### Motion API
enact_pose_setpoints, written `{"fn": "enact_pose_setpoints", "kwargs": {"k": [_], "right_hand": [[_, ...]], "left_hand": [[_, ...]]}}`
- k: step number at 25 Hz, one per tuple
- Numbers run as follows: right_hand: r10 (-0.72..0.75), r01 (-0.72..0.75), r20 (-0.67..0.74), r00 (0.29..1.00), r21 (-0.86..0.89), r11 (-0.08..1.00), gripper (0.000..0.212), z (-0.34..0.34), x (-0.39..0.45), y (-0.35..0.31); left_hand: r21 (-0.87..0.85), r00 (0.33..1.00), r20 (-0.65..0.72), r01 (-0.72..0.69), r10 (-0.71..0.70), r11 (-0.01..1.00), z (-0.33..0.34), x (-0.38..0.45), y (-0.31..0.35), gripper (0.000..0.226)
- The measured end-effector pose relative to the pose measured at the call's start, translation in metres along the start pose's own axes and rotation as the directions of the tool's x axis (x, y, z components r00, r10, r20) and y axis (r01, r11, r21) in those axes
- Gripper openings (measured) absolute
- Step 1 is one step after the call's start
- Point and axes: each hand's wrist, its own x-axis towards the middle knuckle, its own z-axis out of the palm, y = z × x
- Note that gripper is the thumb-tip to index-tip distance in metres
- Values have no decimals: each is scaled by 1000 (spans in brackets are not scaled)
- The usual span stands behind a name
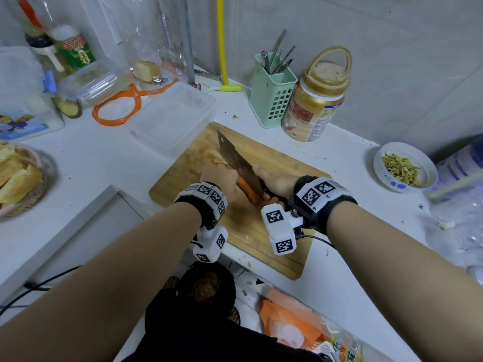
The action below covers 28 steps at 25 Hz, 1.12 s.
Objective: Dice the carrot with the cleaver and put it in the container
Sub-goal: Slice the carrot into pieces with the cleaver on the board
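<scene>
An orange carrot (249, 193) lies lengthwise on the wooden cutting board (282, 163). My left hand (222, 180) curls over its far part and holds it down, hiding most of it. My right hand (275, 182) grips the handle of the steel cleaver (236, 159), whose blade stands edge-down along the carrot between my two hands. Pale carrot scraps lie on the board to the left of the blade. A clear rectangular plastic container (173, 118) stands just beyond the board's far left corner.
A green utensil holder (271, 100) and a gold-lidded jar (315, 105) stand behind the board. To the right sits a white bowl of yellow-green shreds (403, 165). At the left are bottles, a lidded box (88, 82), an orange cord (117, 108) and a bread basket (18, 178).
</scene>
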Motion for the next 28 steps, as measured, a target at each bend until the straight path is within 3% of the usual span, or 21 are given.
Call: {"fn": "enact_pose_setpoints", "kwargs": {"k": [4, 8, 28], "right_hand": [[-39, 39, -3, 999, 33, 999, 68, 2, -4, 7], [-74, 72, -50, 996, -49, 996, 72, 3, -3, 15], [-51, 43, -109, 993, -78, 996, 75, 1, 14, 31]], "left_hand": [[36, 999, 38, 6, -7, 999, -4, 2, 1, 15], [33, 999, 22, 28, -28, 999, -4, 1, 2, 25], [-25, 1000, 3, -28, 28, 999, -8, 1, -1, 34]]}}
